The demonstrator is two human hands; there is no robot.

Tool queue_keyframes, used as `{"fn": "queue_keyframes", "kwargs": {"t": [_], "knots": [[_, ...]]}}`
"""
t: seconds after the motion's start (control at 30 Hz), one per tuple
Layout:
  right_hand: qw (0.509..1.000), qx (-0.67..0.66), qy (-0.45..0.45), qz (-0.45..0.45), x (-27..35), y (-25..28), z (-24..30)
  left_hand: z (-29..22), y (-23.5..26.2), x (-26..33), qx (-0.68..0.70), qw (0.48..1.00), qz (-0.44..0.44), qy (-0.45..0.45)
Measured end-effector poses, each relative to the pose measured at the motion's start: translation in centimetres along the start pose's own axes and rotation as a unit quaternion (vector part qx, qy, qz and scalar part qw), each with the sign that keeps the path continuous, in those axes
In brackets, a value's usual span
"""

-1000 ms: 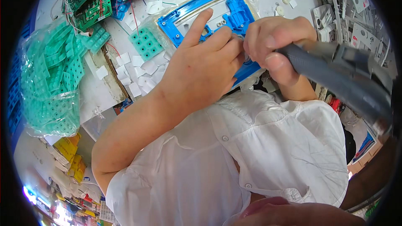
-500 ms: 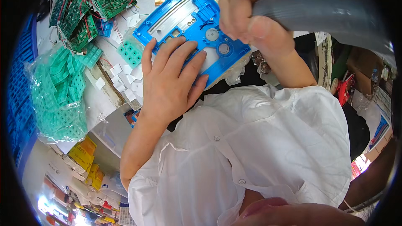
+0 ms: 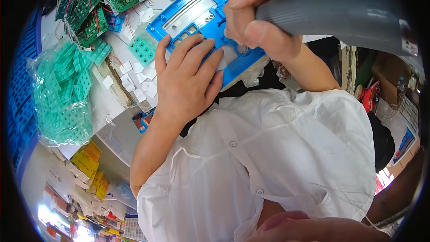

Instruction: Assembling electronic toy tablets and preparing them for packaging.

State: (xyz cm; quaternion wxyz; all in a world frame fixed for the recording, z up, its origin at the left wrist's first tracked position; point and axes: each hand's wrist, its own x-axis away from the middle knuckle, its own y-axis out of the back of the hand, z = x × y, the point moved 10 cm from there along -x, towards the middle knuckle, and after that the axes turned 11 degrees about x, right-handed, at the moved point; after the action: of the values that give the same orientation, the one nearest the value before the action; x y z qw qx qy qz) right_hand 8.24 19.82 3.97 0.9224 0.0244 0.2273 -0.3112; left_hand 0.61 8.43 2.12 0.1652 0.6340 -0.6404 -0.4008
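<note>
A crowded table (image 3: pixel 117 121) leaves little open way. The left hand (image 3: pixel 186 83) lies flat across the near half of the blue plastic housing (image 3: pixel 197 6), and the right hand (image 3: pixel 260 27), gripping a bulky grey power tool (image 3: pixel 340 11), blocks its right end. To the left, a bag of green rubber keypads (image 3: pixel 60 94), loose white squares (image 3: pixel 134 83) and green circuit boards (image 3: pixel 96 6) fill the surface. Only a narrow white strip between the bag and the white squares lies bare.

1 blue plastic panel (image 3: pixel 201 15), 1 grey power tool (image 3: pixel 340 11), 2 hands.
</note>
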Motion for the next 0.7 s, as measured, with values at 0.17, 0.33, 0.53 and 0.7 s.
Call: {"fn": "queue_keyframes", "kwargs": {"t": [0.17, 0.33, 0.53, 0.7], "knots": [[0.998, -0.001, 0.046, -0.031, -0.3, -0.2, 1.2, 0.1, -0.2, 0.2, 0.002, 1.000, 0.011, 0.007], [0.998, -0.036, 0.030, 0.046, -1.1, -0.6, -0.5, 0.1, -0.2, 0.2, 0.006, 1.000, 0.003, 0.004], [0.997, -0.059, -0.007, -0.042, -1.3, 0.8, 1.0, 0.2, -0.1, 0.4, 0.013, 1.000, -0.016, -0.001], [0.996, -0.070, 0.063, -0.002, -1.0, 0.4, 0.8, 0.1, -0.1, 0.2, 0.017, 1.000, 0.003, 0.011]]}}
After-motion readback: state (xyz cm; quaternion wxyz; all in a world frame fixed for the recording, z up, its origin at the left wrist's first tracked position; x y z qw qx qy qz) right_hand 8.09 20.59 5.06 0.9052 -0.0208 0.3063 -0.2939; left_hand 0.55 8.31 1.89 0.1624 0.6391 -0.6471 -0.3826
